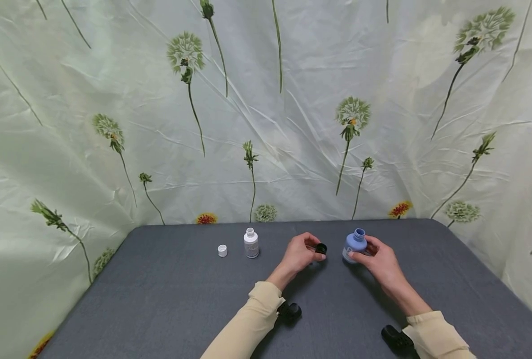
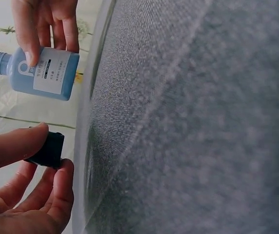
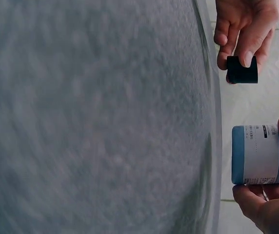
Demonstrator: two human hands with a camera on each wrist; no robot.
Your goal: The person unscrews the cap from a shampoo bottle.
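Observation:
My left hand (image 1: 299,254) pinches a black bottle cap (image 1: 321,248) between thumb and fingers. In the left wrist view the cap (image 2: 50,149) shows dark and short, with the thumb laid over one side. To the right, my right hand (image 1: 380,259) grips a blue bottle (image 1: 354,244) by its body, thumb across the front. Its threaded neck (image 2: 1,63) is bare, and a white label (image 2: 51,70) covers the side. The bottle (image 3: 261,155) and the cap (image 3: 243,69) are apart, with a gap between the two hands.
On the grey table (image 1: 180,299) a small white bottle (image 1: 251,243) stands uncapped, left of my left hand. A white cap (image 1: 223,251) lies beside it. Behind the table's far edge hangs a pale curtain (image 1: 292,124) printed with dandelions.

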